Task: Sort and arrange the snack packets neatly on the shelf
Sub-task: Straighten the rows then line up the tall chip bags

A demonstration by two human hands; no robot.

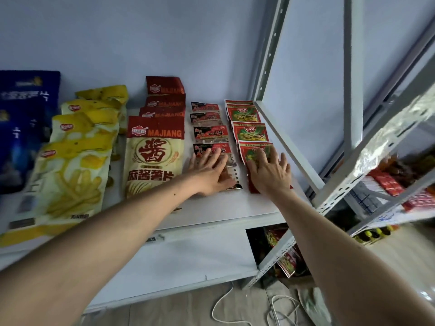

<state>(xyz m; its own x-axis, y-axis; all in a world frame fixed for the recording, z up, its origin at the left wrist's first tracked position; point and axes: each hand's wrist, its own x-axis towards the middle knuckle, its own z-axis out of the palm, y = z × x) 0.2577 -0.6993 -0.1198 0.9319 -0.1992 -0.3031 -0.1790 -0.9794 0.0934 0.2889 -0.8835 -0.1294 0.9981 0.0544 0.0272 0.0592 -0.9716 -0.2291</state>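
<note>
Snack packets lie in rows on a white shelf (219, 208). From the left: blue bags (21, 128), yellow chip bags (70, 175), red-and-cream MAJIANG chip bags (153, 161), small red-and-black packets (210, 132) and red-and-green packets (249, 131). My left hand (211, 171) lies flat, fingers spread, on the nearest red-and-black packet (231, 177). My right hand (270, 172) rests flat on the nearest red-and-green packet (253, 150). Neither hand grips anything; both press down on the packets and hide much of them.
A grey metal upright (268, 50) and diagonal brace (287, 147) frame the shelf's right end. A second rack (376, 137) on the right holds red boxes (388, 184). More packets (282, 250) sit on the shelf below. A white cord (270, 309) lies on the floor.
</note>
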